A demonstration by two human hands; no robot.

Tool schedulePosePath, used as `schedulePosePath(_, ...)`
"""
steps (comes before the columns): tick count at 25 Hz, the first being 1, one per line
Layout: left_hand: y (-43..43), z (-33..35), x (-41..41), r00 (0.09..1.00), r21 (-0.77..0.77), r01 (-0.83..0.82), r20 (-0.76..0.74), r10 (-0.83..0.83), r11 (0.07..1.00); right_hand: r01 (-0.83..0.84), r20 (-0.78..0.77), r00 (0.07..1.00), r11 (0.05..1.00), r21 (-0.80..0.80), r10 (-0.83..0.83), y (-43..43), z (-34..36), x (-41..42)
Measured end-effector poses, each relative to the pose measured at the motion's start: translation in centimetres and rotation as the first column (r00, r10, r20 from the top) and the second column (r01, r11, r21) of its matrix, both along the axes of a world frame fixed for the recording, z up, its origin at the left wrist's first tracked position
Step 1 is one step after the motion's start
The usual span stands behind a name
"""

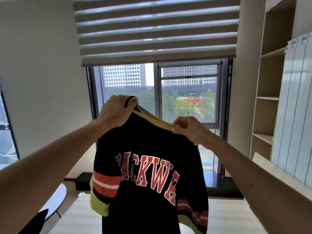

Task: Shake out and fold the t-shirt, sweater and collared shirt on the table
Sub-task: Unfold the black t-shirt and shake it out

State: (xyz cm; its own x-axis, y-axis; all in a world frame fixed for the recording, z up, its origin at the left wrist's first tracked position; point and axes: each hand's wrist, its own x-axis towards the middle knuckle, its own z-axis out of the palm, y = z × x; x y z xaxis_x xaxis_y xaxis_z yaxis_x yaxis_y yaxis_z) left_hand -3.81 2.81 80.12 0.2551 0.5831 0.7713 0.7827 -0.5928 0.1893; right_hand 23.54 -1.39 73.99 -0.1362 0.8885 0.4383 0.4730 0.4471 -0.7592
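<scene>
Both arms are raised before the window (pixel 185 92); the left hand (pixel 116 110) grips one end of the yellow collar and the right hand (pixel 187 129) pinches the other — the dark sweater (pixel 148 166) hangs between them (red lettering, striped sleeves), its lower part above the pale table (pixel 228 217).

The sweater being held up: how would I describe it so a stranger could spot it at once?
Look at the big window under the striped blind; in front of it, the left hand and right hand hold up the sweater by its yellow neckband. It is dark knit with large red letters across it and red-and-white bands above yellow cuffs on the sleeves.
</scene>
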Motion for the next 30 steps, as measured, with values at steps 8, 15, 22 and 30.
schedulePosePath(8, 0.2, 0.2, -2.5, 0.994, 0.073, 0.007, -0.108, 0.0, 0.997, 0.061, -0.398, 0.905, 0.97, -0.235, -0.153, 0.3, 4.0, -0.3)
schedulePosePath(15, 0.4, -0.4, -2.1, 0.986, 0.08, -0.006, -0.164, 0.019, 0.997, 0.367, -0.334, 0.875, 0.93, -0.016, -0.351, 0.0, 5.9, 0.2)
schedulePosePath(22, 2.1, 0.1, -2.5, 0.981, -0.058, 0.193, 0.025, -0.192, 0.979, 0.192, 0.172, 0.954, 0.943, 0.271, -0.244, 0.3, 4.4, 1.9)
schedulePosePath(30, 2.4, 1.2, -4.1, 0.976, 0.005, 0.219, -0.008, -0.219, 0.976, 0.353, 0.464, 0.828, 0.936, 0.005, -0.315, 2.3, 1.3, 6.5)
